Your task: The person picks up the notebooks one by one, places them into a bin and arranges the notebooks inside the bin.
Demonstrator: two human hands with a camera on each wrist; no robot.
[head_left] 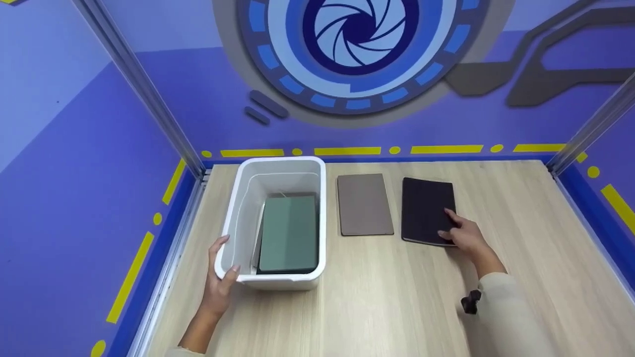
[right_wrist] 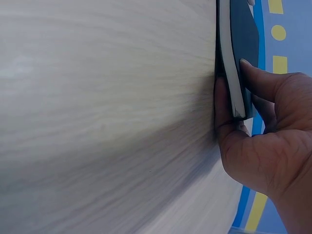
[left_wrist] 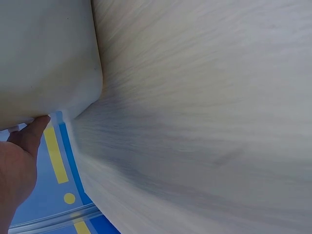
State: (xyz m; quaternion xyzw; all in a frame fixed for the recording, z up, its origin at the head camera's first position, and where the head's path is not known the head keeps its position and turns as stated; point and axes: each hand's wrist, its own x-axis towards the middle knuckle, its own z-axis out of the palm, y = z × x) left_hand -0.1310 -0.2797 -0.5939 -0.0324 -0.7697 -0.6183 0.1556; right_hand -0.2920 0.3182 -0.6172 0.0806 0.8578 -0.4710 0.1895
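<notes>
A white plastic bin (head_left: 323, 218) stands at the left of the table with a green book (head_left: 287, 233) lying inside, on top of something dark that is mostly hidden. My left hand (head_left: 218, 285) grips the bin's front left corner, thumb on the rim and fingers along the outer left side. To the right of the bin a taupe notebook (head_left: 365, 204) lies flat. Farther right is a black notebook (head_left: 425, 210), its pale page edge showing in the right wrist view. My right hand (right_wrist: 273, 131) pinches that notebook at its near right corner, thumb on the cover and a finger at the underside.
The light wood table (head_left: 367, 307) ends at a blue-purple printed wall (head_left: 198, 99) behind. Metal frame posts (head_left: 144, 84) rise at the corners. A small black object (head_left: 471, 302) sits by the right sleeve (head_left: 511, 312).
</notes>
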